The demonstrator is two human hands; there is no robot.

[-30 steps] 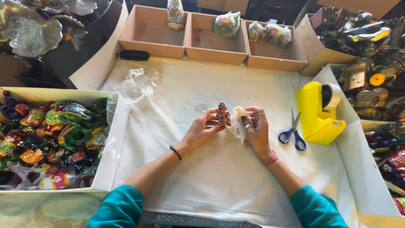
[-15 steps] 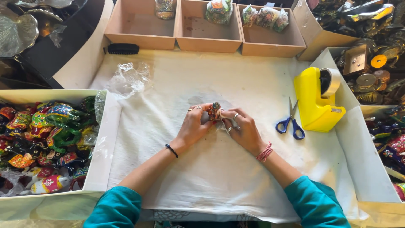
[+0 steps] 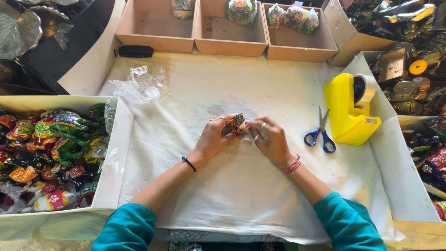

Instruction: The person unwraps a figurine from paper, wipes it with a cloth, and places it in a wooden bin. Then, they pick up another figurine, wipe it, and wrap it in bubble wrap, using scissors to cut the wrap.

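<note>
Fingers of left hand (image 3: 214, 135) and right hand (image 3: 272, 138) pinching small painted figurine (image 3: 238, 122) with clear wrap, mid surface on white cloth (image 3: 241, 186), scissors (image 3: 320, 132) right, tape dispenser (image 3: 348, 109) just beyond.

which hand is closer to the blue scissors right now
Right. The right hand sits just to the left of the blue scissors on the white cloth, a short gap apart. The left hand is farther off, beyond the small painted figure both hands hold.
</note>
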